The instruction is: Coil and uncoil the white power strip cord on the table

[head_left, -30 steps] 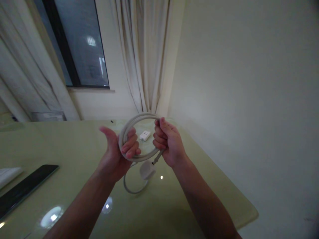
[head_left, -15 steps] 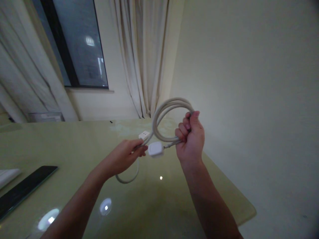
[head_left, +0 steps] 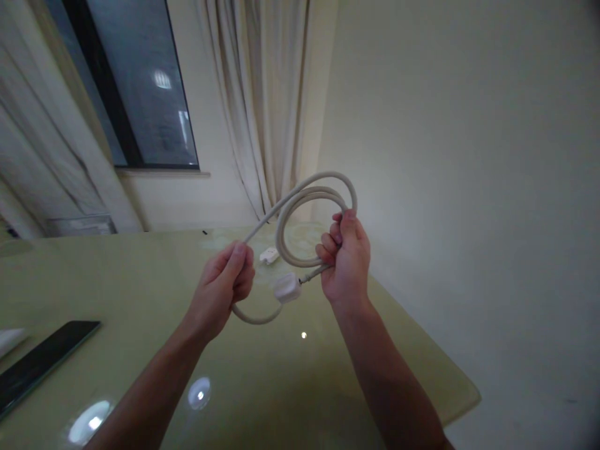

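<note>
A thick white cable [head_left: 313, 190] is wound into a couple of loops in the air above the table. My right hand [head_left: 344, 259] is closed around the loops at their right side, and a white plug [head_left: 287, 288] sticks out to the left just below it. My left hand [head_left: 224, 287] is closed on the loose run of the same cable, which slants up from it to the loops and sags in a curve underneath. A small white adapter [head_left: 269, 254] lies on the table behind the hands.
The glossy pale-green table [head_left: 262, 394] ends at a rounded corner on the right, close to a bare wall. A dark flat device [head_left: 42, 359] lies at the left edge. Curtains [head_left: 262, 106] and a dark window [head_left: 135, 81] stand behind the table.
The coil passed from both hands into my right hand and rose to the right. My left hand let go of the loops, took the loose cable run and lifted it slightly.
</note>
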